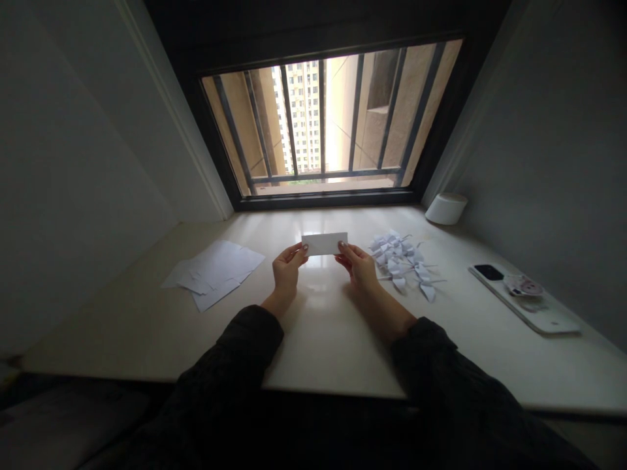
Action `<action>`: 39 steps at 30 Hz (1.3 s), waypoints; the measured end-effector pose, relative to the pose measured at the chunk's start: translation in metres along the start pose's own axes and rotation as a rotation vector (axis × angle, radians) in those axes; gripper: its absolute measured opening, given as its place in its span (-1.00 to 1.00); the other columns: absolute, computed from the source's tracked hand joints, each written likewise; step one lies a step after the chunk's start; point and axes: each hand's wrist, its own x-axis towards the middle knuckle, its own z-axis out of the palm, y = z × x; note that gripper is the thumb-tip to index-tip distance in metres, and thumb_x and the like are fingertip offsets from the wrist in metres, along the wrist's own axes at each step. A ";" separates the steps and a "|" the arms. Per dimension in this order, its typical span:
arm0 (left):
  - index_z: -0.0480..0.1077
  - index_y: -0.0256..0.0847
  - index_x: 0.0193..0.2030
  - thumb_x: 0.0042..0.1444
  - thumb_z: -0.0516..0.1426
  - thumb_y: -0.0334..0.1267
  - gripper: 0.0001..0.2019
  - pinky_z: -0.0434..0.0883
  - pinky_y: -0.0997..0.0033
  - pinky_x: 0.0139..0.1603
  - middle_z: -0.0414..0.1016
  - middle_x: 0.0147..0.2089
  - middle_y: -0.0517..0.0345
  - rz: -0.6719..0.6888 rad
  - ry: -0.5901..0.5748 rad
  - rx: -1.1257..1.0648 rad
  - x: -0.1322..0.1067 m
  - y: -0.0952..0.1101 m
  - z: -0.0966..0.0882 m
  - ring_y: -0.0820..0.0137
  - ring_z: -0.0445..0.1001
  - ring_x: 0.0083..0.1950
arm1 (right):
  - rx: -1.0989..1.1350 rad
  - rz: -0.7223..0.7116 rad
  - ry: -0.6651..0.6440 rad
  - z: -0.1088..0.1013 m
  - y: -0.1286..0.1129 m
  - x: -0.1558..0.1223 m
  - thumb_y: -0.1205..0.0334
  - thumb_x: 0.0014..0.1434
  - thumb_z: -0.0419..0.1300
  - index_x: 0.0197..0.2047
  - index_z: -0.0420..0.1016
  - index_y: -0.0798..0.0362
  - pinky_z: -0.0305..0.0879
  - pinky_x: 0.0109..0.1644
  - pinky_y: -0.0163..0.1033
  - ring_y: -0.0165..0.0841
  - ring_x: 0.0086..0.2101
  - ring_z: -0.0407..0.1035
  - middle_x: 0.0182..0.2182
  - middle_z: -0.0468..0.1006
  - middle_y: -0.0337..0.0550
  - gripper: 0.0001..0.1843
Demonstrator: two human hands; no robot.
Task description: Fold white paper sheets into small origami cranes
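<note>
Head view: a white paper strip is held up over the bench, pinched at its short ends between thumb and fingers of the left hand and the right hand. Both grips are closed and level, which keeps the strip flat and steady. Loose paper sheets lie to the left, folded paper shapes to the right, a white phone farther right, and a barred window stands ahead.
</note>
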 end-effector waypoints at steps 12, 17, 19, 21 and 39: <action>0.54 -0.28 -0.21 -0.21 0.35 -0.19 -0.63 0.42 0.35 -0.17 0.59 -0.27 0.03 0.066 -0.026 0.051 -0.001 0.002 0.001 0.39 0.51 -0.25 | 0.013 0.007 0.003 -0.001 0.001 0.000 0.06 -0.24 0.43 -0.46 0.53 0.06 0.40 -0.28 -0.35 -0.46 -0.45 0.43 -0.49 0.55 -0.24 -0.69; 0.54 -0.27 -0.19 -0.23 0.36 -0.21 -0.61 0.42 0.34 -0.17 0.60 -0.27 0.02 0.068 -0.019 0.047 -0.002 0.002 0.002 0.38 0.52 -0.26 | 0.024 0.012 -0.004 -0.002 0.002 0.001 0.06 -0.26 0.45 -0.46 0.55 0.05 0.40 -0.29 -0.35 -0.46 -0.44 0.43 -0.50 0.55 -0.25 -0.69; 0.54 -0.27 -0.20 -0.23 0.36 -0.22 -0.61 0.42 0.33 -0.16 0.60 -0.27 0.01 0.069 -0.014 0.042 -0.002 0.002 0.002 0.38 0.52 -0.25 | 0.027 0.014 -0.008 -0.002 0.002 0.001 0.06 -0.26 0.45 -0.46 0.55 0.05 0.40 -0.30 -0.36 -0.46 -0.44 0.43 -0.49 0.55 -0.25 -0.69; 0.54 -0.27 -0.20 -0.23 0.36 -0.22 -0.62 0.43 0.32 -0.16 0.60 -0.25 0.00 0.072 -0.010 0.037 -0.002 0.001 0.002 0.37 0.52 -0.24 | 0.029 0.016 -0.007 -0.002 0.002 0.001 0.07 -0.25 0.44 -0.45 0.55 0.05 0.40 -0.29 -0.36 -0.46 -0.43 0.43 -0.49 0.55 -0.25 -0.70; 0.51 -0.29 -0.18 -0.20 0.34 -0.16 -0.60 0.42 0.31 -0.12 0.58 -0.28 0.02 -0.023 -0.080 0.070 0.002 -0.005 -0.002 0.38 0.51 -0.24 | -0.141 -0.136 0.042 -0.005 -0.002 0.008 -0.01 -0.21 0.39 -0.42 0.55 0.06 0.37 -0.36 -0.31 -0.41 -0.46 0.42 -0.49 0.56 -0.22 -0.66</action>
